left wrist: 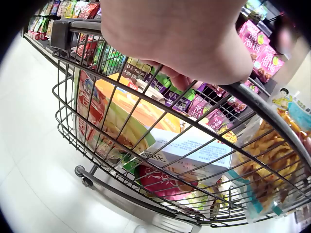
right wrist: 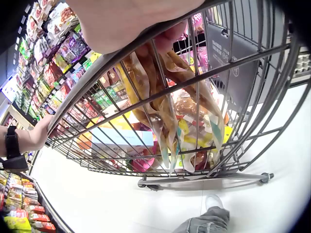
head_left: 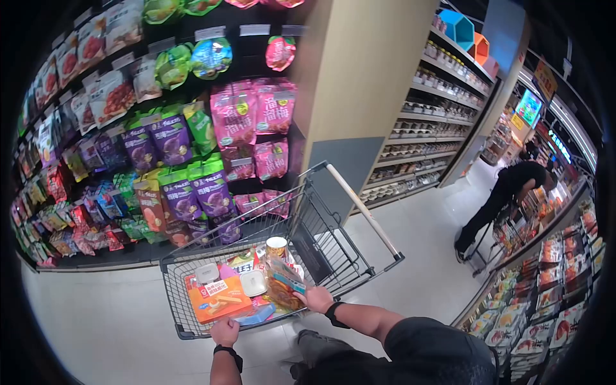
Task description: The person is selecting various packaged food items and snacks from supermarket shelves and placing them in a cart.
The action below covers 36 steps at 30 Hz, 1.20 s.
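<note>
My left hand [head_left: 224,332] grips the near rim of a wire shopping cart [head_left: 183,332], its fingers curled over the bar in the left wrist view. Farther right, my right hand [head_left: 317,299] reaches over the same rim. It holds a clear snack bag [head_left: 282,282] with a teal band and brown, strip-like food inside; the bag hangs just inside the basket wires. In the cart lie an orange box [head_left: 221,300], a pale blue box [head_left: 256,316], white-lidded tubs [head_left: 254,283] and a round canister [head_left: 276,244]. My right fingertips [right wrist: 170,36] show below the rim, at the bag's top.
Hanging snack packets [head_left: 170,141] fill the wall rack beyond the cart. A wood-toned pillar [head_left: 350,70] stands by shelves of jars [head_left: 436,109]. Another person [head_left: 513,186] bends over a cart at the right, near a packet display [head_left: 545,289].
</note>
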Tool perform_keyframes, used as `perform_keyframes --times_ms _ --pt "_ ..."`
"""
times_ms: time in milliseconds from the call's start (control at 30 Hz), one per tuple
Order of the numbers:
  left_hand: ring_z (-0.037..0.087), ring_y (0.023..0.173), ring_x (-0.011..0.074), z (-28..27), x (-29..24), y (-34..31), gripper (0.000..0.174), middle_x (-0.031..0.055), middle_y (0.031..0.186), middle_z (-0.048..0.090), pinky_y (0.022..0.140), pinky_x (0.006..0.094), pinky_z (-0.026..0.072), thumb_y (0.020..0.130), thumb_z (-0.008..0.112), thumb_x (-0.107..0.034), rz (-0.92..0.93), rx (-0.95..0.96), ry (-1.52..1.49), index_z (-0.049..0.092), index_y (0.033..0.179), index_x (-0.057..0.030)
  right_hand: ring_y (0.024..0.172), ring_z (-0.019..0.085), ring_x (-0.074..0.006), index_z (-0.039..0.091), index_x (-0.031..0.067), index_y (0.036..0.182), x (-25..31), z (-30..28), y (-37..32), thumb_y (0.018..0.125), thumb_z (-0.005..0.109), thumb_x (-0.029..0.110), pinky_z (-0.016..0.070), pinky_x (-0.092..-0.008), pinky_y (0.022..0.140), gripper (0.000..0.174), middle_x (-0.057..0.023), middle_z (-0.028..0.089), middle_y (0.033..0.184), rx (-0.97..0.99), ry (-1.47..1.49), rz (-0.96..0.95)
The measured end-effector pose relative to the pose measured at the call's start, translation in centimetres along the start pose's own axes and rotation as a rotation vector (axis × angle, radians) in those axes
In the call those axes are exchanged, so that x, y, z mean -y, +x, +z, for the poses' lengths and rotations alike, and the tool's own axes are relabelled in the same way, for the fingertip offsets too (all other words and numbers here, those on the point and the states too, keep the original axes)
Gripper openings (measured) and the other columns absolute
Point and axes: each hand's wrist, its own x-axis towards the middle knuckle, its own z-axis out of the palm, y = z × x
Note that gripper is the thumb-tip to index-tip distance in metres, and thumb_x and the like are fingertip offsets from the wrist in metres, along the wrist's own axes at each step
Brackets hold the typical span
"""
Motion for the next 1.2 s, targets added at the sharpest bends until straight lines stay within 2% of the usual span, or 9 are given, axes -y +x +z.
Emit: perform_keyframes --times_ms 67,200,500,567,667,967,1067,1133,1200 --pt "0.058 0.06 0.0319 -0.1 0.4 0.4 0.023 0.0103 0.06 0.058 0.055 0.0436 0.0435 0.068 0.057 -0.031 -0.013 0.015 -0.033 0.053 0.059 -0.0109 0.06 0.061 -0.0374 0.058 -0.0022 0.098 0.2 0.0 0.4 0.09 0.04 0.053 0.0493 -0.0452 0.054 0.059 -0.02 0.062 0.066 0.037 -0.024 0.001" --pt "0.059 0.061 0.0307 0.2 1.6 0.7 0.023 0.0093 0.06 0.059 0.057 0.0434 0.0455 0.068 0.058 -0.032 -0.022 0.068 -0.018 0.054 0.061 -0.0106 0.059 0.06 -0.0381 0.061 -0.0015 0.07 1.0 0.4 0.2 0.09 0.043 0.052 0.0485 -0.0458 0.053 0.06 -0.0215 0.06 0.063 -0.045 0.009 -0.007" --pt "0.061 0.063 0.0309 -1.2 5.0 2.3 0.026 0.0088 0.063 0.062 0.057 0.0439 0.0471 0.071 0.056 -0.036 -0.073 0.229 0.003 0.061 0.063 -0.0119 0.054 0.06 -0.0371 0.062 0.0014 0.063 4.4 -0.1 1.2 0.09 0.042 0.053 0.049 -0.045 0.05 0.061 -0.0203 0.059 0.058 0.09 0.035 0.017" --pt "0.061 0.062 0.0316 -1.5 5.3 3.1 0.026 0.0098 0.062 0.062 0.057 0.0443 0.0475 0.072 0.054 -0.035 -0.029 0.222 0.018 0.063 0.064 -0.0122 0.053 0.06 -0.0377 0.062 -0.0001 0.079 5.0 -0.3 1.5 0.089 0.041 0.055 0.048 -0.0462 0.049 0.06 -0.0203 0.06 0.061 0.042 0.095 0.014" --pt "0.061 0.061 0.0319 -1.6 7.2 1.4 0.025 0.0112 0.061 0.062 0.057 0.0441 0.0486 0.072 0.053 -0.033 -0.011 0.23 0.103 0.063 0.063 -0.0118 0.054 0.059 -0.0378 0.061 0.0 0.083 5.6 1.6 0.4 0.09 0.041 0.055 0.0477 -0.0464 0.049 0.059 -0.0195 0.06 0.062 0.094 0.13 0.026" --pt "0.061 0.057 0.0316 -3.0 9.3 3.4 0.025 0.01 0.059 0.062 0.055 0.0436 0.0485 0.072 0.054 -0.034 -0.064 0.221 0.085 0.064 0.063 -0.0123 0.054 0.061 -0.0306 0.059 0.004 0.081 7.6 2.8 2.0 0.087 0.046 0.055 0.0449 -0.0408 0.042 0.053 -0.0156 0.061 0.064 0.116 0.138 0.034" --pt "0.062 0.058 0.0311 -3.9 10.2 4.4 0.026 0.0096 0.06 0.062 0.055 0.043 0.0487 0.071 0.055 -0.035 -0.077 0.241 0.076 0.065 0.063 -0.0126 0.052 0.06 -0.0323 0.059 0.0039 0.078 9.0 3.7 2.7 0.088 0.047 0.054 0.0486 -0.0413 0.046 0.052 -0.0146 0.058 0.057 -0.035 0.172 -0.074" --pt "0.062 0.059 0.0312 -2.5 11.9 3.6 0.026 0.0093 0.06 0.062 0.056 0.0426 0.0489 0.071 0.055 -0.036 -0.071 0.254 0.082 0.064 0.064 -0.0126 0.044 0.057 -0.0283 0.058 0.0052 0.07 8.6 4.4 2.1 0.086 0.052 0.051 0.0451 -0.0387 0.039 0.048 -0.0112 0.055 0.052 -0.222 0.004 -0.261" --pt "0.062 0.06 0.0313 -2.7 12.3 3.7 0.026 0.0094 0.061 0.062 0.057 0.0429 0.049 0.071 0.056 -0.037 -0.076 0.26 0.077 0.065 0.065 -0.0125 0.041 0.056 -0.0274 0.058 0.0051 0.068 8.6 4.9 2.3 0.086 0.053 0.05 0.0435 -0.0383 0.037 0.048 -0.0101 0.053 0.051 -0.227 0.0 -0.285"
